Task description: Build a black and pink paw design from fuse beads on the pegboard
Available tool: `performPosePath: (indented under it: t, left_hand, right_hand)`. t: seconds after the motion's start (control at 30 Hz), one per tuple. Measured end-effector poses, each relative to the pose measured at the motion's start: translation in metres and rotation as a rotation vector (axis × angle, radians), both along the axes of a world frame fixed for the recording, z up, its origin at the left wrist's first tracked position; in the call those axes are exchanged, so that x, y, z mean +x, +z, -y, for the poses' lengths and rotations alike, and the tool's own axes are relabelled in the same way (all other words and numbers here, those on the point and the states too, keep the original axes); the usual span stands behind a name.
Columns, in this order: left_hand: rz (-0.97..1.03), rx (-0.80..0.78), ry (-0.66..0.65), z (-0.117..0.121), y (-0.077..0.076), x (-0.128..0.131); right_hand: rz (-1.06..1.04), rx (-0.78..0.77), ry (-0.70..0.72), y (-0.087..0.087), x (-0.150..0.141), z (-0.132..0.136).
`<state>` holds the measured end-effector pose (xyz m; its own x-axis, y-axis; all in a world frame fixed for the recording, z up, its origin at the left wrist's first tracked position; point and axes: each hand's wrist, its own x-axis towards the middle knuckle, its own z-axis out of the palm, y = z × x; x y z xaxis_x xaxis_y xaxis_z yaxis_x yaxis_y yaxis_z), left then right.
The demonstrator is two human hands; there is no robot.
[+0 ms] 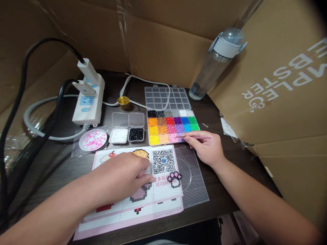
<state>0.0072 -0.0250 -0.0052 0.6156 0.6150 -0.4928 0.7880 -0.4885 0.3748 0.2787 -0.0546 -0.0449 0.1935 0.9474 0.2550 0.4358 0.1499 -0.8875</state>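
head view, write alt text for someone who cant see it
A person's right hand holds thin tweezers at the pink beads in an open compartment box, while the left hand is over printed pattern sheets. White beads and black beads fill small open boxes beyond them; a power strip is at left, a water bottle back right.

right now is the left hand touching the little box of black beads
Apart: the head view shows part of the printed sheet and dark tabletop between the left hand and the box of black beads.
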Motion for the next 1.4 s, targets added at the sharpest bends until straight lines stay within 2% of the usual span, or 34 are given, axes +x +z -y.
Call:
performPosePath:
  t: [0.87,0.97,1.07,1.2,1.27,1.4]
  left_hand:
    - [-0.047,-0.019,-0.004,-0.001,0.002,0.002]
    - [-0.051,-0.012,-0.005,-0.001,0.003,0.004]
    - [-0.049,-0.01,-0.01,-0.001,0.001,0.003]
    - [-0.035,0.008,-0.028,-0.001,0.0,0.002]
    - [-0.036,0.01,-0.035,-0.001,0.0,0.002]
    - [-0.052,0.02,-0.033,-0.001,0.002,0.004]
  right_hand:
    - [-0.141,0.003,-0.001,0.005,0.002,0.003]
    - [-0.225,0.08,0.006,0.008,0.007,0.014]
    - [-0.277,0.157,0.039,0.019,0.009,0.035]
    - [-0.233,0.083,0.256,0.031,0.003,0.069]
    - [-0.131,0.069,0.329,0.029,-0.002,0.08]
    - [-0.071,0.079,0.337,0.014,-0.01,0.085]
